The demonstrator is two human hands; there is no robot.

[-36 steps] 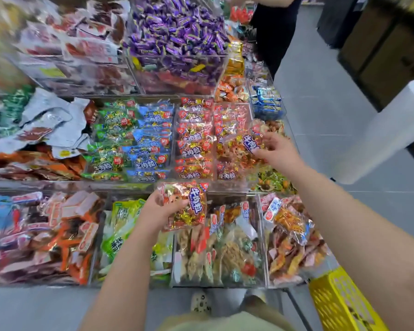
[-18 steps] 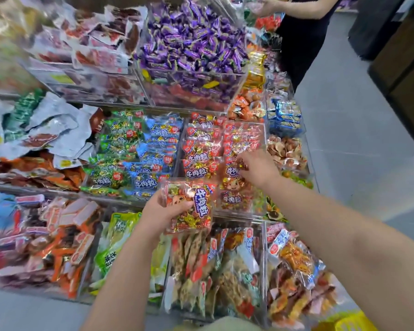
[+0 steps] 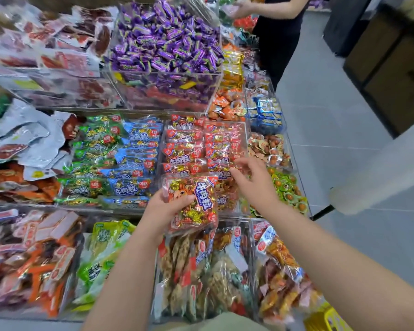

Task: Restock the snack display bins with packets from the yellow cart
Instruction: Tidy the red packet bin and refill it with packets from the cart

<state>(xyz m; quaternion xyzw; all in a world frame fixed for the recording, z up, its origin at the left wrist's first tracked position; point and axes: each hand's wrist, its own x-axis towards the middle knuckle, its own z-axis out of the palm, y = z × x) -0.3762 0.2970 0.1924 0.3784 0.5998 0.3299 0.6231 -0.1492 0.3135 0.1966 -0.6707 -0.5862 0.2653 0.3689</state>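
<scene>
Evidently the restocking is well under way but not finished. The left hand [image 3: 165,211] grips one red packet [image 3: 194,201] of wrapped sweets, with the thumb across its face and the fingers curled beneath. It holds the packet above the near edge of the red-packet bin [image 3: 247,137], which lies at twelve o'clock from the packet.

The right hand [image 3: 251,182] hovers at two o'clock from the packet, over the bin's front rows. Its fingers [image 3: 237,172] are loosely spread and hold nothing. The tips are at or just above the packets lying there; whether they touch I cannot tell.

That bin looks nearly full, its packets shingled in two columns, so I judge that what room remains is at the near end. The held packet is not yet placed and would go in at the front.

Only a corner of the yellow cart [image 3: 328,317] shows, at five o'clock in the view. Its contents are hidden, so how much stock is left cannot be read. The neighbouring bins look well filled: the green and blue packets [image 3: 112,158] at nine o'clock and the purple sweets [image 3: 165,44] at eleven. Another person [image 3: 280,32] stands at one o'clock.
</scene>
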